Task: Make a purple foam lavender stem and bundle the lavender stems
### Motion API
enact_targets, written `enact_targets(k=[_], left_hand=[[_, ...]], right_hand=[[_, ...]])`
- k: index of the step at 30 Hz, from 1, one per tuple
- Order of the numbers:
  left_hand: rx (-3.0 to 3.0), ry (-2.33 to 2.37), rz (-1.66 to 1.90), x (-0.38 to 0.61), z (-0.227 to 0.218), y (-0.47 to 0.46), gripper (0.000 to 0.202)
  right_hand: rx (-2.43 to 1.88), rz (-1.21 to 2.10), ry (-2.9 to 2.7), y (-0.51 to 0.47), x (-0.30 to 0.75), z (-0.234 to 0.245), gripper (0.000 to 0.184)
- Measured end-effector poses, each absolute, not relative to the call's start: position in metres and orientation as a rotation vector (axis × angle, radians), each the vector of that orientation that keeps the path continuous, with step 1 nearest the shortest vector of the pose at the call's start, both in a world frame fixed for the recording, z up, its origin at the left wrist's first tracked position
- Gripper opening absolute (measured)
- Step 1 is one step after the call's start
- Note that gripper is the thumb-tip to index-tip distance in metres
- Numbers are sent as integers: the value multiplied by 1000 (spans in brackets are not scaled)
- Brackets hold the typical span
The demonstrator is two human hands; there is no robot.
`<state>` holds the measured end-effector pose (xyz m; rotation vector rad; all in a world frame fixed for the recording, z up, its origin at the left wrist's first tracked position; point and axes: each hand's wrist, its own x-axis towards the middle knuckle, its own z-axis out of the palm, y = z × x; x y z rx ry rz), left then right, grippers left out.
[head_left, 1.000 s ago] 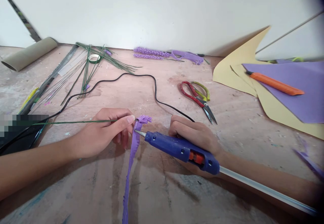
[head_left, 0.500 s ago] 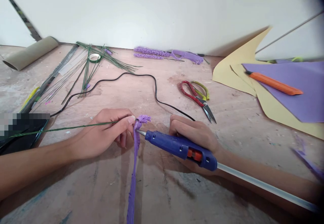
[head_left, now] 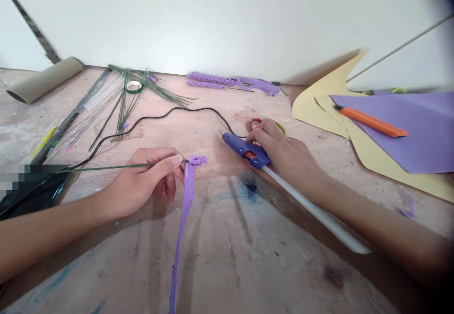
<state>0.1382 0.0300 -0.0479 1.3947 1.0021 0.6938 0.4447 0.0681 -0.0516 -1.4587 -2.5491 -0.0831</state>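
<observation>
My left hand (head_left: 152,177) pinches a thin green wire stem (head_left: 109,168) between thumb and fingers. At the stem's tip a fringed purple strip (head_left: 189,186) is wound into a small tuft, and its long tail hangs toward the table's near side. A line of glue shows on the strip just below the tuft. My right hand (head_left: 280,151) is closed on a blue hot glue gun (head_left: 244,149), its nozzle pointing up and left, apart from the strip. A long glue stick (head_left: 312,210) sticks out of the gun's back. Scissors (head_left: 256,124) lie partly hidden behind my right hand.
Green and bare wires (head_left: 122,106) lie at the back left with a roll of tape (head_left: 134,86) and a cardboard tube (head_left: 46,80). Finished purple stems (head_left: 209,78) rest by the wall. An orange cutter (head_left: 372,121) lies on purple sheet (head_left: 425,148). The gun's black cord (head_left: 156,117) crosses the table.
My right hand has drawn the glue gun away from the strip, up and to the right, toward the scissors. My left hand stays nearly in place with the stem.
</observation>
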Motion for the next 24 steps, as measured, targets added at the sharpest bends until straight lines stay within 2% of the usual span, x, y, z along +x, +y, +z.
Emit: enact_targets(k=[2,4,5,7,9,10,13,15,24], left_hand=[[1391,969,693,137,-48,29,38],[1396,948,687,137,-50,27,38],[1390,939,683,136,-50,26,38],[1364,918,660,136,-51,24,37],[1354,890,610,137,-51,23,37],[1361,872,580,137,-50,22,37],[1410,794,509,138,-48,21,37],[1426,751,492,138,-47,21,37],[1240,743,462,139,-49,22,38]], right_hand=[[-1586,-51,-2569,73,450,-44,34],[-1534,-8,-2571,71,452,-34,48],[-1468,2,-2554,67,450,-28,49],[-1321,101,-2469,55,439,-19,39],[-1192,400,-2342,39,420,-16,25],[-1149,610,-2282,31,408,-17,26],[-1076,1118,-2167,14,378,-28,39],[-1043,1285,-2093,8,366,-38,47],[-1032,1250,-1929,6,359,-55,35]])
